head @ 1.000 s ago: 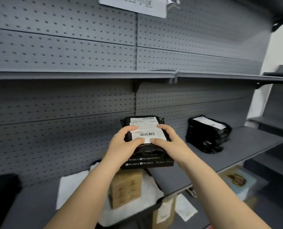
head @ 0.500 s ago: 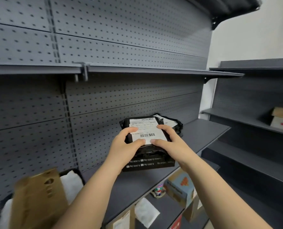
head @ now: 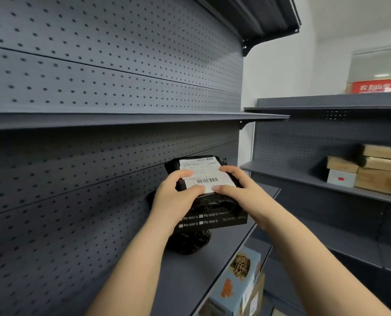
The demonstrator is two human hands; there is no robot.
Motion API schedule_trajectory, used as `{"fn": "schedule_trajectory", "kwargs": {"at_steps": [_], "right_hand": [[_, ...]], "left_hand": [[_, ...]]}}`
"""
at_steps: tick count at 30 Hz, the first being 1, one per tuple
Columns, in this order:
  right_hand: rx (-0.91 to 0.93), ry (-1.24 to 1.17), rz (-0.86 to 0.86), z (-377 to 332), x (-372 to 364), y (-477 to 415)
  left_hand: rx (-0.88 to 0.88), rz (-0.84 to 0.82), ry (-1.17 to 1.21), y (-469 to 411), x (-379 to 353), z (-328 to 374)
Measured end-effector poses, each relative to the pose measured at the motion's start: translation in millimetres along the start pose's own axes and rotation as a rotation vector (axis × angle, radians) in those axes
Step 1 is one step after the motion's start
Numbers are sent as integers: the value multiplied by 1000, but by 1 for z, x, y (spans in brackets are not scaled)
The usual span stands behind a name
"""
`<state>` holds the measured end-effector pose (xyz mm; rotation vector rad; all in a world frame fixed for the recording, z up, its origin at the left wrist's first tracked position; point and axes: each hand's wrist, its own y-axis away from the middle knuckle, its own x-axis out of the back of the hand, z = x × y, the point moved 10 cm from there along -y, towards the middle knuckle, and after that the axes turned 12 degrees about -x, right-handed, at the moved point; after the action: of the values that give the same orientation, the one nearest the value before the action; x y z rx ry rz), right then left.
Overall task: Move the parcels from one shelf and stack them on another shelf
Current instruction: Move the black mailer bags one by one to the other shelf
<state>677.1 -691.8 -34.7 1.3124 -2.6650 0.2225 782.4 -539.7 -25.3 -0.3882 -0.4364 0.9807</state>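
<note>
Both hands, left (head: pixel 170 198) and right (head: pixel 240 190), gripped stacked black parcels (head: pixel 209 201) at frame centre, hiding most of another parcel (head: pixel 188 241) on the shelf (head: pixel 190 277) below.

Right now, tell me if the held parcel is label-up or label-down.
Label-up: the parcel shows its white label on top, held by left hand and right hand.

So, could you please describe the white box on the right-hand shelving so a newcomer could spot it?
Find the dark shelving unit on the right. On its middle shelf sits a cluster of brown cardboard boxes. The white box is at the cluster's left end, under a brown one: the only white one, with a red mark.
</note>
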Motion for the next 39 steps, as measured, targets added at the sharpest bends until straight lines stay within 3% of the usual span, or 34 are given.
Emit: {"fn": "schedule_trajectory", "kwargs": {"at_steps": [10, 19, 27, 39], "right_hand": [[9, -52, 15, 25, 81, -111], [13, 1, -171, 76, 140, -251], [-30, 42, -404, 147, 124, -337], [-62, 31, -656, 209, 66, -366]], "left_hand": [[-7, -36, -32, -95, -98, -31], [34, 93, -70, -177, -198, -113], [151, 248, -237, -190, -225, -195], [222, 448, -354, -155, -212, -249]]}}
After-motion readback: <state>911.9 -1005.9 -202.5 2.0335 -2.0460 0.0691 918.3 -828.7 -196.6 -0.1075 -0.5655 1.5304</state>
